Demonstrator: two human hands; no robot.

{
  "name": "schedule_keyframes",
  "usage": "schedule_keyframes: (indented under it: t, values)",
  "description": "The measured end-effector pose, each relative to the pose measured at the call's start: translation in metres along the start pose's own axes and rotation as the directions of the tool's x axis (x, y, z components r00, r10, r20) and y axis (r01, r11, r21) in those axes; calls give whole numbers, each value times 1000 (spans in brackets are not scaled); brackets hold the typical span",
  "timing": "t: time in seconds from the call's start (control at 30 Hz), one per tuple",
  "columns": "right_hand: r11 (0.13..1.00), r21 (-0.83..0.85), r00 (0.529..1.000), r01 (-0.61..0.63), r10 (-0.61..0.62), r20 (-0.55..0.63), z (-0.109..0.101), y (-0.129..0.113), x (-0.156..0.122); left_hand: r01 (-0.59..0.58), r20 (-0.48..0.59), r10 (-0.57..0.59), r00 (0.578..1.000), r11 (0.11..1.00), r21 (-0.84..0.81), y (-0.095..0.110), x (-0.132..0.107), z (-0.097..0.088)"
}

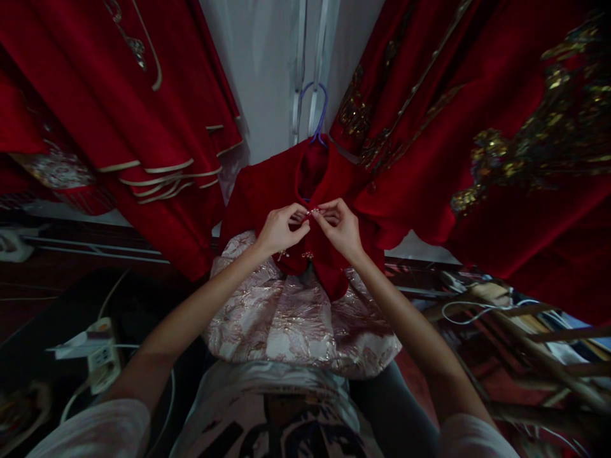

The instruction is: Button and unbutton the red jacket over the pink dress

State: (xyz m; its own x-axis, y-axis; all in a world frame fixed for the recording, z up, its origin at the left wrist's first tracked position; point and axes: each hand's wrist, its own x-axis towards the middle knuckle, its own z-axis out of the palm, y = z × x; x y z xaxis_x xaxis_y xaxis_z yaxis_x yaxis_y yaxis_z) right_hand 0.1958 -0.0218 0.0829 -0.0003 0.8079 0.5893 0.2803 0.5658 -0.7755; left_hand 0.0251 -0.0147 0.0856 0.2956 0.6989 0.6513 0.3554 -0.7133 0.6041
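A small red jacket hangs on a purple hanger in front of me. At the top of its front opening, just below the collar, my left hand pinches a small frog button. From the other side my right hand pinches the same fastening, and the fingertips of both hands nearly meet. Lower on the front are another frog button and a pale ornament near my left wrist. A shiny pink-and-white brocade skirt spreads below the jacket, over my lap.
Red garments with pale trim hang at left, and red garments with gold sequins at right. A power strip with cables lies at lower left. Wooden bars with papers and a white cable stand at lower right.
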Motion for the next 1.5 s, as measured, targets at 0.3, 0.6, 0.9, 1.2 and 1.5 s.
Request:
schedule_keyframes:
  t: [0.3,0.6,0.9,1.2,1.5]
  values:
    - [997,-39,993,59,-63,-101,7,-9,-4,41,-10,-41,999,998,40,2,10,2]
    - [1000,28,997,10,-8,-73,1,-8,-4,33,25,-35,999,998,60,3,10,2]
    - [993,99,997,-66,61,53,-4,-3,5,-56,103,44,994,992,115,0,11,-5]
    - [984,131,986,-123,105,130,2,7,1,-7,67,7,998,1000,8,-6,7,8]
    - [995,-93,962,35,-8,273,-11,13,-27,259,-54,-303,951,884,-390,-11,-6,51]
